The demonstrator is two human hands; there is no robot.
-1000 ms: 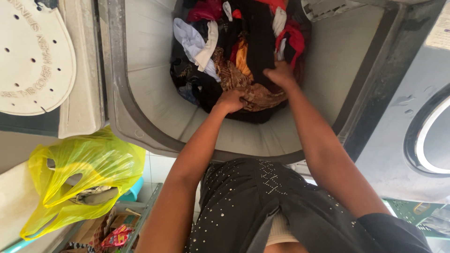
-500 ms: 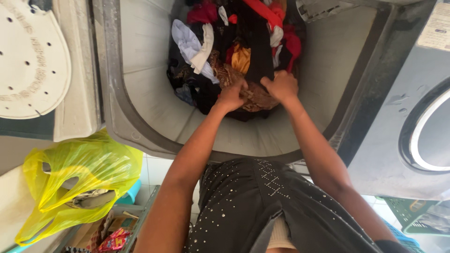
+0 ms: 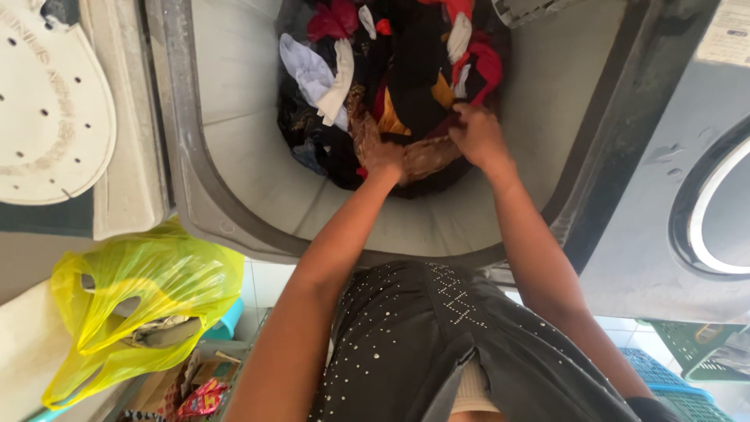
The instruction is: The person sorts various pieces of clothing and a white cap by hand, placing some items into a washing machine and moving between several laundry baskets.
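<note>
Fingers of left hand [image 3: 384, 156], right hand [image 3: 478, 134] clenching brown garment [image 3: 428, 156]

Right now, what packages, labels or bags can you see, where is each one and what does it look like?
Label: top right, on the grey machine; pale rectangle with small dark print.
Plastic bag: lower left, beside the tub; translucent yellow, crumpled, handles up.
Snack wrapper: bottom left, below the bag; small, red and yellow.
No screens.

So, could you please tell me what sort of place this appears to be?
Most likely a home laundry corner. Both hands, left hand and right hand, are in a top-loading washing machine tub full of mixed clothes. Plastic laundry baskets stand at the lower right, and a yellow plastic bag sits alongside.
</note>
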